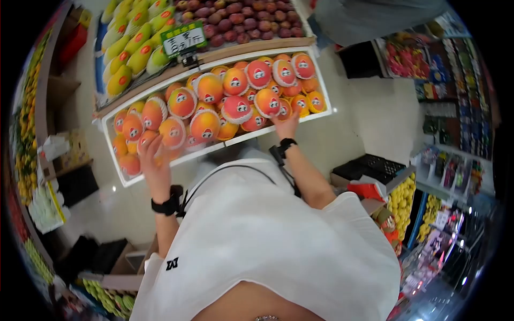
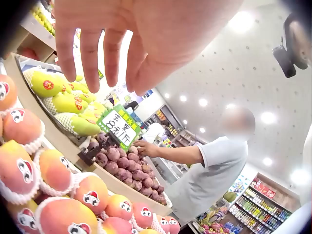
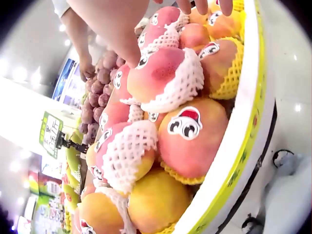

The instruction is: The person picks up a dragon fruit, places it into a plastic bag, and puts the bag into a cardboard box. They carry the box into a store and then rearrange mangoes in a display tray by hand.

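Note:
Orange-red mangoes (image 1: 208, 88) with cartoon-eye stickers, many in foam nets, fill a long white foam box (image 1: 225, 143). My left hand (image 1: 156, 166) reaches over the box's left end, close to a mango (image 1: 147, 140) there. In the left wrist view its fingers (image 2: 90, 58) extend loosely, slightly apart, with nothing held. On the right side of the box, my right hand (image 1: 287, 127) is at a mango (image 1: 266, 101) in a white net. The right wrist view shows the thumb (image 3: 127, 51) right at that mango and the other fingers spread beyond it.
Behind the box lie purple-red fruits (image 1: 246, 21) and green-yellow mangoes (image 1: 140, 53), with a green-edged price sign (image 1: 183, 39) between. Another person (image 2: 214, 161) in a light shirt reaches to the purple fruits. A black crate (image 1: 369, 168) stands at right.

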Demonstrator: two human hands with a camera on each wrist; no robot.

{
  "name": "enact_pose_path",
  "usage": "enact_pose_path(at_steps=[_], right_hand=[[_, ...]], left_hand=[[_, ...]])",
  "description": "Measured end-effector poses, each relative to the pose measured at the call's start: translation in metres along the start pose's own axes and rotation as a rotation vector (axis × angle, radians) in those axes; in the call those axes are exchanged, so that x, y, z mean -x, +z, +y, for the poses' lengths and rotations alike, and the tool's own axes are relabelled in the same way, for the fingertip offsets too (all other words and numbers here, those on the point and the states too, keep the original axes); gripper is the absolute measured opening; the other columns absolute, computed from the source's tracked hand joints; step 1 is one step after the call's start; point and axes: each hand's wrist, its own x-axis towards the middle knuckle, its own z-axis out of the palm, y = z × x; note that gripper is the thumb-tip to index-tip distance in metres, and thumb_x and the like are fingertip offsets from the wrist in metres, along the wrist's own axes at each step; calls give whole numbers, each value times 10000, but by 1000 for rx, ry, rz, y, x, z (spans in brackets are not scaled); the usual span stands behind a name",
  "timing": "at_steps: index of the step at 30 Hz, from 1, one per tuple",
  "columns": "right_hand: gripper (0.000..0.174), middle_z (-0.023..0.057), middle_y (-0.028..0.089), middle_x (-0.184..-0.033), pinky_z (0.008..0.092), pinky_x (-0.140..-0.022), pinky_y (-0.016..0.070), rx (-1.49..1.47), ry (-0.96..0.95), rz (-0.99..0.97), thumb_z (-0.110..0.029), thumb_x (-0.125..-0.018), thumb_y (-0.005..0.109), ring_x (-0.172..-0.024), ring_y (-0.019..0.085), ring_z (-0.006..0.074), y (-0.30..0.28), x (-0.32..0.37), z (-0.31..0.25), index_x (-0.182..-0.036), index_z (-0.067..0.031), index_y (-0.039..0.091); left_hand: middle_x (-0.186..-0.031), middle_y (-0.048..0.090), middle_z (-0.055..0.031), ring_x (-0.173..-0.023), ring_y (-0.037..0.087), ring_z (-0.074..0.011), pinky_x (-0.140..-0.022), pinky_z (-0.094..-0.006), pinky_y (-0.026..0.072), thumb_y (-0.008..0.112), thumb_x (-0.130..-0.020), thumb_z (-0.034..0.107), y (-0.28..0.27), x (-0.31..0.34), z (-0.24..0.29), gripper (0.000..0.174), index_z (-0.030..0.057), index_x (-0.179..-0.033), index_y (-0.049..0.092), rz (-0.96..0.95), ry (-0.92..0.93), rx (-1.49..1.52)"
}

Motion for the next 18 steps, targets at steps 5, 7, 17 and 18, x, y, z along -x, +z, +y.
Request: enact_pose_path(at_steps=[5, 7, 17, 18], right_hand=[[800, 226, 454, -1200, 467, -973, 327, -65, -282, -211, -276, -692, 769, -1111, 427, 391, -28, -39, -25, -1310, -5, 339], [742, 212, 468, -1182, 460, -966, 333, -91, -392, -297, -249, -711, 752, -1095, 436, 380, -30, -45, -36, -1294, -13, 359], [313, 111, 663, -822, 296, -683, 497, -289, -302, -1321, -145, -799, 651, -740, 639, 220, 4, -16, -105, -1081, -42, 560], [353, 118, 664, -816, 316, -690, 498, -244, -272, -1353, -164, -795, 655, -755, 642, 239, 9, -9, -109, -1106, -34, 550]], left_hand=[[-1058, 578, -106, -942, 584, -206, -832, -307, 453, 614, -833, 52, 39, 5, 27, 280, 49, -1112, 602, 69, -116, -7], [-1063, 577, -98, -940, 588, -190, -812, -300, 467, 612, -838, 56, 43, 15, 32, 282, 62, -1119, 604, 93, -192, -53], [-1073, 623, -149, -957, 618, -256, -800, -351, 487, 665, -813, 193, 48, 33, -27, 539, 37, -1275, 435, -174, -529, 70], [-1082, 621, -160, -938, 624, -212, -791, -319, 494, 694, -793, 146, 50, 29, -43, 612, 43, -1315, 393, -284, -541, 79]])
